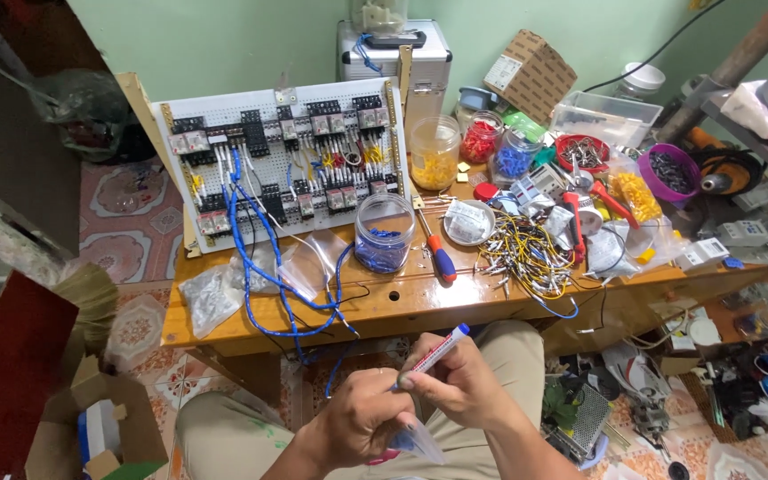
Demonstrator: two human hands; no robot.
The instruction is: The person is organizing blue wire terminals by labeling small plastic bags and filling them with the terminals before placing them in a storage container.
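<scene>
- Far left, off the desk: open brown cardboard box (104, 418) on the patterned tile floor, beside a dark red panel (6, 373).
- On the left half of the wooden desk (402, 307): white perforated board with rows of black relay sockets (282, 156), leaning upright; several blue wires (264, 258) already fixed to it, loose ends trailing over the desk edge, many sockets not yet wired — work judged partly done.
- Clear plastic bags (215, 293) lying flat in front of the board.
- Left hand (362, 427) low over the lap, fingers closed, pinching a small clear bag with blue pieces (415, 442) and what looks like a blue wire end; exact grip hidden.
- Right hand (464, 382) touching the left, fingers wrapped around a white marker pen with a blue cap (437, 349), tip pointing down toward the left hand's pinch.
- Centre of the desk: clear round jar holding blue terminals (384, 233); orange-handled screwdriver (440, 260) just beside it.
- Right of centre: tangled bundle of yellow and black wires (531, 253), red-handled crimping pliers (575, 222), jars of yellow, red and blue sleeves behind.
- Far right: purple bowl of dark parts (668, 171), more clutter crowding the desk's right end and the floor below.
</scene>
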